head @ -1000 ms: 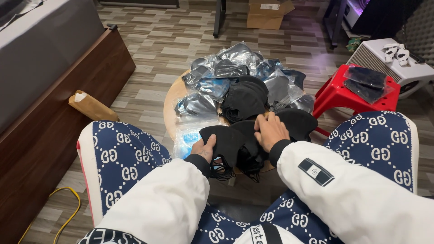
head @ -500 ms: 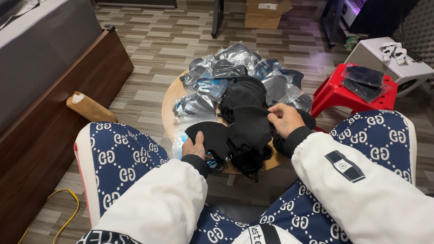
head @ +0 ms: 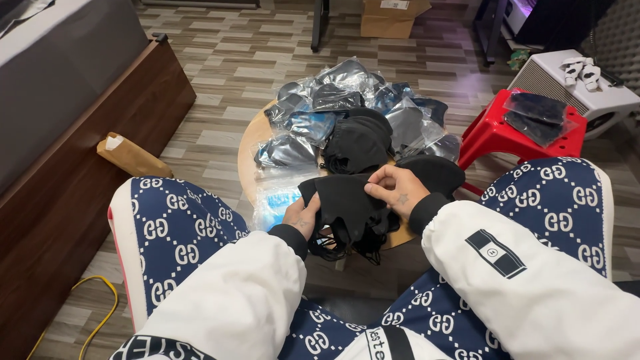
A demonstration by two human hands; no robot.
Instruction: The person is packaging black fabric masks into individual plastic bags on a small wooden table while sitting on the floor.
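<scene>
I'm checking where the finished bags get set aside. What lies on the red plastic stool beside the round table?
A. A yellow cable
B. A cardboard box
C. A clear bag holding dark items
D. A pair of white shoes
C: the red stool carries a clear plastic bag with dark items on its seat, while both hands hold a black fabric piece over the round table.

Bagged masks (head: 347,100) lie on the round table (head: 248,143), stool (head: 497,137) to its right.
</scene>
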